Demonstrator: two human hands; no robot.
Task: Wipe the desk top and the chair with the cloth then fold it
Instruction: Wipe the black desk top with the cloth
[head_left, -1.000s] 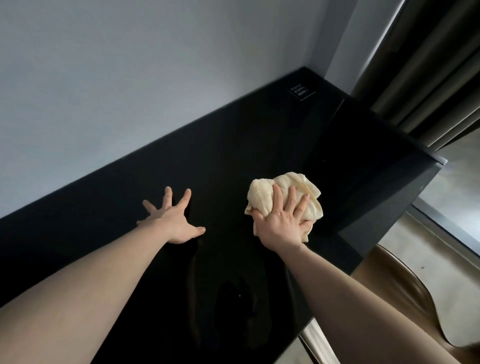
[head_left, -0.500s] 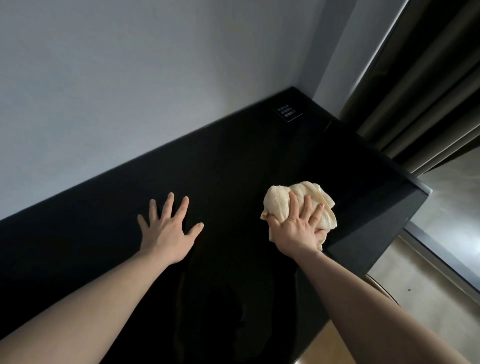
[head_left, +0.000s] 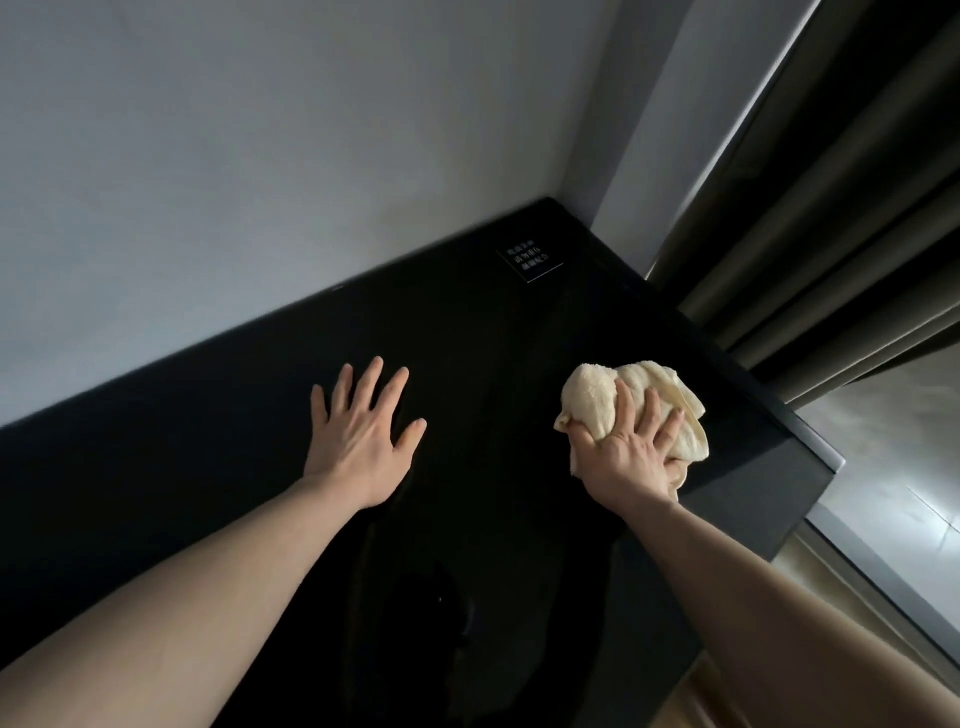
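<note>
The cream-coloured, crumpled terry cloth (head_left: 636, 410) is lying bunched on the glossy black desk top (head_left: 467, 364), near its right edge and short of the far right corner. The desk top is running along a plain pale grey wall (head_left: 260, 156) at its far edge and is reflecting dim shapes in its surface. A small black square label with white lettering (head_left: 530, 257) is sitting flat on the desk top near the far right corner. Dark grey pleated curtains (head_left: 831, 234) are hanging beyond the right edge, and a pale floor (head_left: 893, 467) is showing below them.

The left hand (head_left: 363, 434) is resting palm down on the desk top toward the far edge, fingers straight and spread, holding nothing. The right hand (head_left: 631, 457) is pressing down on the cloth, fingers spread over its top and the thumb digging into its left side.
</note>
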